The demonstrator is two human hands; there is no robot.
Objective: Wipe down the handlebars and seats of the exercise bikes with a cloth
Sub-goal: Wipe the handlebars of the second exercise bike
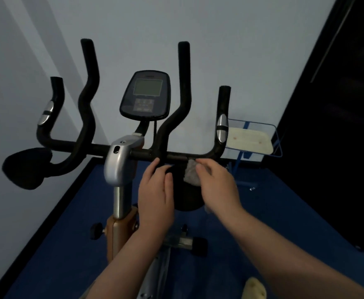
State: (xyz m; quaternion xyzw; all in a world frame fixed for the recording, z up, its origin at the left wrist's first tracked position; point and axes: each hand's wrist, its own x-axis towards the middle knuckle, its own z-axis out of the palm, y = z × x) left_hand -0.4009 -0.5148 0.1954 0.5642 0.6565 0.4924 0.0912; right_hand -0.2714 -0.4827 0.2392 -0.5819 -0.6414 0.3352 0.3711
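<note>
We press the cloth (190, 172) to the handlebars (176, 156), right hand (216, 184) pinching it, left hand (156, 190) relaxed; seat unseen, wiping seemingly far from finished.

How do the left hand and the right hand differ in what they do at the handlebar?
The right hand holds a pale cloth against the underside of the handlebar; the left hand holds no cloth. The left hand's fingers are fairly straight and its fingertips reach the bar, while the right hand's fingers curl round the cloth. The right hand looks blurred; the left looks sharper. Both are at the bar's right half, close together.
</note>
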